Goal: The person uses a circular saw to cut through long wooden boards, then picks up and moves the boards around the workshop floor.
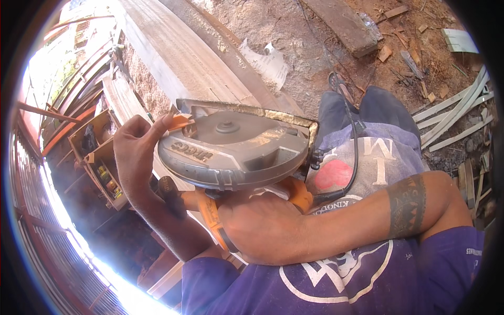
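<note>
A circular saw [231, 163], dark grey and orange, is held up in front of my body with its round disc and central bolt facing upward. Pale sawdust coats its base plate's edge [273, 113]. Under the saw, my right hand [247, 218] is closed round its orange handle [212, 218]; the fingers are partly hidden. At the saw's left end, my left hand [137, 137] pinches a small orange piece [181, 122] between thumb and fingers. The saw's black cord [355, 152] runs from its right end up past my legs.
Long dusty boards [173, 47] lie beyond the saw, with torn white paper [268, 64] beside them. A thick plank [344, 26] rests on the dirt at far right. White strips [459, 113] and wood scraps lie right. At left are a wooden box [100, 157] and corrugated metal [39, 220].
</note>
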Tool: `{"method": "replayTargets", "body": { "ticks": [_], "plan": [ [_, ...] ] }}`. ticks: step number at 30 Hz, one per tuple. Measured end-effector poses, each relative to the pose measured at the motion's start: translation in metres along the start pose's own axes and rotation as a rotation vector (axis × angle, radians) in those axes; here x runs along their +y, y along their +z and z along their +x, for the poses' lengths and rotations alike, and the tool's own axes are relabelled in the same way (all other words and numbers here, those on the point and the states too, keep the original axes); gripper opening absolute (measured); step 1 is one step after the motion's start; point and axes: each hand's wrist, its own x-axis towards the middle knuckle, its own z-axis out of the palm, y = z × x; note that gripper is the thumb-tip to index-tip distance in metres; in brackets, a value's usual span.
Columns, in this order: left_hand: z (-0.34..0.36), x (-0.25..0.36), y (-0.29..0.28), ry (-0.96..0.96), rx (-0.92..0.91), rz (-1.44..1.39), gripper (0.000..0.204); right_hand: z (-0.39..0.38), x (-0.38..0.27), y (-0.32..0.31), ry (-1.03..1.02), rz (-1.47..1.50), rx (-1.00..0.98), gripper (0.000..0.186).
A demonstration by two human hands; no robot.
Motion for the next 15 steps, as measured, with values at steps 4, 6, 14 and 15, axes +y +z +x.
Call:
{"method": "replayTargets", "body": {
  "ticks": [4,6,14,15],
  "plan": [
    [-0.0003,0.0036,-0.0001,0.001,0.011,0.031,0.040,0.0037,0.0019,0.0011,-0.023,0.004,-0.022,0.040],
    [0.0004,0.0030,-0.0006,-0.004,0.014,0.042,0.040,0.0048,0.0015,0.0010,-0.019,-0.010,-0.031,0.042],
    [0.0032,-0.0002,0.0000,-0.015,0.037,-0.034,0.045,0.0088,0.0004,0.0009,-0.025,-0.026,-0.042,0.042],
    [0.0038,-0.0005,0.0003,-0.014,0.036,-0.033,0.045,0.0100,0.0010,0.0011,-0.025,-0.015,-0.036,0.042]
  ]
}}
